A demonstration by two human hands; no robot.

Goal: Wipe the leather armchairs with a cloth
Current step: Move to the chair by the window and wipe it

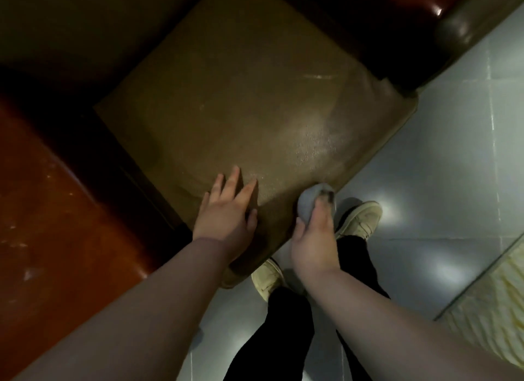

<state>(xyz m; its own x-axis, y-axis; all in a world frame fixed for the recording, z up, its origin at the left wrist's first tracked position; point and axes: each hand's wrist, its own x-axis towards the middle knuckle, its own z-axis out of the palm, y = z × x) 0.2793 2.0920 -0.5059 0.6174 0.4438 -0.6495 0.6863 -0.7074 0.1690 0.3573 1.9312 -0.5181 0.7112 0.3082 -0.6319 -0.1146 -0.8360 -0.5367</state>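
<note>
While your right hand (312, 239) grips the bunched pale cloth (310, 202) at the near front edge of the seat cushion (241, 111), almost all of the cushion lies up and to the left of it in the frame. That is the relation your next stroke turns on, as I judge it. The cloth sits just right of centre in the lower middle, touching the cushion's front rim where it rolls down toward the tiled floor (453, 168). Your fingers are curled round the cloth, with its wad poking out past them toward the top of the frame.

Your left hand (226, 210) lies flat on the cushion just left of the cloth, fingers straight and spread, holding nothing. It looks like a brace. The two hands are near each other but apart.

The cushion runs as a diamond, its long edge slanting from the lower middle up to the right. A sheen on the leather above and to the right of the cloth may be dampness, though I cannot tell for certain. The duller area lies toward the upper left, so the cloth hand is the nearer one to work it, sweeping away from you.

The reddish armrest (56, 210) at the left edge and the darker armrest (467, 17) at the upper right probably still want wiping. Your shoes (360, 219) stand right under the front edge.
</note>
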